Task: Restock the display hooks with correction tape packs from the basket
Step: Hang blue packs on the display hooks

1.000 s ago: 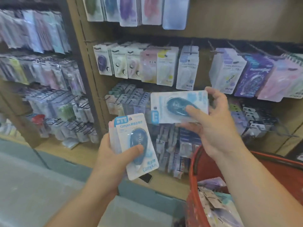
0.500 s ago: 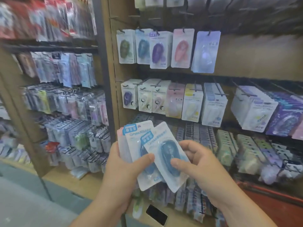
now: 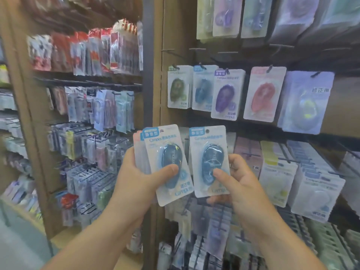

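Both hands are raised in the lower centre of the frame, each grasping correction tape. Left hand [image 3: 136, 184] clasps a small stack [image 3: 165, 158] of blue packs, thumb pressed on the front blister and fingers hidden behind the cards. The stack tilts slightly to the left. Right hand [image 3: 239, 184] pinches a single blue pack [image 3: 209, 152] by its lower half, thumb on the blister and fingers behind. This pack is upright, just beside the stack and not touching it, with its hang hole showing at the top.

Above them, in the centre right of the frame, a row of hung packs [image 3: 226, 94] runs green, blue, purple, pink and pale lilac from left to right. Bare hooks [image 3: 226, 52] stick out higher up. A wooden post [image 3: 153, 75] divides this display from the blurred left rack [image 3: 87, 114].
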Action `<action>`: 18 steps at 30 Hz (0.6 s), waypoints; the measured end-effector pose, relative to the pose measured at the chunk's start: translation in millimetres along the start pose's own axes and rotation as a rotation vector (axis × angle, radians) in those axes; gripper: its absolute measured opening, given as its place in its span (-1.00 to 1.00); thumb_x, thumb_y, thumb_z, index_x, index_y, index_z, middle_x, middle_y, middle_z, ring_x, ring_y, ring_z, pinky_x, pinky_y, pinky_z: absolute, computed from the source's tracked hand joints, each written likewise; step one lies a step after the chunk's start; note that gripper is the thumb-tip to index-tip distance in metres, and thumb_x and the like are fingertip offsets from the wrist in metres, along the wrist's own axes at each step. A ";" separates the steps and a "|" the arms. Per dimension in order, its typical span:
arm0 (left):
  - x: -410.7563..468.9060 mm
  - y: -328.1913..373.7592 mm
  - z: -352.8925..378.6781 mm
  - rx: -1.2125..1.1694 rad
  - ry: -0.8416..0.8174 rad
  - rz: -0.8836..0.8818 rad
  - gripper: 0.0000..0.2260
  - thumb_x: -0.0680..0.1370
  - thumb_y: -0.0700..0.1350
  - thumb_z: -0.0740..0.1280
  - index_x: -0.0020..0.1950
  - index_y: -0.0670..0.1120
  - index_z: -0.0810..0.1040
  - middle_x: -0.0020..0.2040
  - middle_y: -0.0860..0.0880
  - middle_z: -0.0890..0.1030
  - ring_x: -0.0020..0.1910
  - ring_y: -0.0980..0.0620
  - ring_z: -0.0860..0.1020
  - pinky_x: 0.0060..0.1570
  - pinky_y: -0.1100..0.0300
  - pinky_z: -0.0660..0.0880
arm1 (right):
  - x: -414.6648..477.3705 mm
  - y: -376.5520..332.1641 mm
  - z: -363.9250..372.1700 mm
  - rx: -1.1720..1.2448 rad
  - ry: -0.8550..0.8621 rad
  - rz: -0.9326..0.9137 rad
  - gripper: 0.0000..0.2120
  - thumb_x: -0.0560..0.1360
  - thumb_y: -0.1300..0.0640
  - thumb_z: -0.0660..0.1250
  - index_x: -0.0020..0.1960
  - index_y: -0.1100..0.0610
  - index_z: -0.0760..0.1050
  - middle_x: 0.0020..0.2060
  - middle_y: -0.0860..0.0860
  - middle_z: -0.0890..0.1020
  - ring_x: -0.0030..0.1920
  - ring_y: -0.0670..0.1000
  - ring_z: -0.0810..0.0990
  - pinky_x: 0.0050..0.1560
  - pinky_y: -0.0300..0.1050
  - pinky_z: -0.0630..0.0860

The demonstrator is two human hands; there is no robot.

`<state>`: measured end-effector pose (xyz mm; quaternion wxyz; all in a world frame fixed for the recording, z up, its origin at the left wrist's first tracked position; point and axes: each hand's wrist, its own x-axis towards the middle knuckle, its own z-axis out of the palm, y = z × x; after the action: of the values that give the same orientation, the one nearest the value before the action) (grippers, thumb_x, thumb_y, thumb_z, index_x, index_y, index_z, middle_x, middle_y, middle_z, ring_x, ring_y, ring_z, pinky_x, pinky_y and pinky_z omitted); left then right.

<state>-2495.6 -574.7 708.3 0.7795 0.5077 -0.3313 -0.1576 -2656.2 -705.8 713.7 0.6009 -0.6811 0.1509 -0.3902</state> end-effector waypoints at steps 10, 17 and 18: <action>98.8 -4.8 -4.8 -0.099 -0.057 0.086 -0.37 0.26 -0.12 0.56 0.31 0.06 0.50 0.09 0.07 0.75 0.02 -0.01 0.76 -0.25 0.10 0.68 | 90.1 -8.8 8.1 -0.084 0.128 -0.191 -0.87 0.62 0.19 0.31 0.14 0.03 0.51 -0.08 -0.07 0.70 -0.16 0.04 0.71 -0.33 0.05 0.59; 149.4 3.3 -24.1 -0.084 -0.226 0.182 -0.19 0.11 0.01 0.65 0.35 0.12 0.49 0.17 0.06 0.73 0.11 -0.04 0.74 -0.08 -0.06 0.71 | 130.3 -33.2 27.9 -0.171 0.238 -0.319 -0.84 0.64 0.17 0.30 0.22 0.08 0.48 0.04 -0.01 0.70 -0.08 0.03 0.70 -0.32 -0.08 0.62; 157.0 6.6 -26.7 -0.086 -0.252 0.197 -0.18 0.10 0.05 0.63 0.35 0.11 0.49 0.18 0.05 0.72 0.11 -0.05 0.74 -0.07 -0.09 0.71 | 136.1 -36.7 32.5 -0.183 0.258 -0.328 -0.84 0.64 0.17 0.29 0.22 0.07 0.47 0.04 -0.03 0.70 -0.08 0.02 0.70 -0.32 -0.06 0.62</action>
<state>-2363.4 -644.9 763.1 0.7644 0.4152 -0.4676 -0.1570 -2554.2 -766.3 796.6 0.4406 -0.6927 0.1486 -0.5514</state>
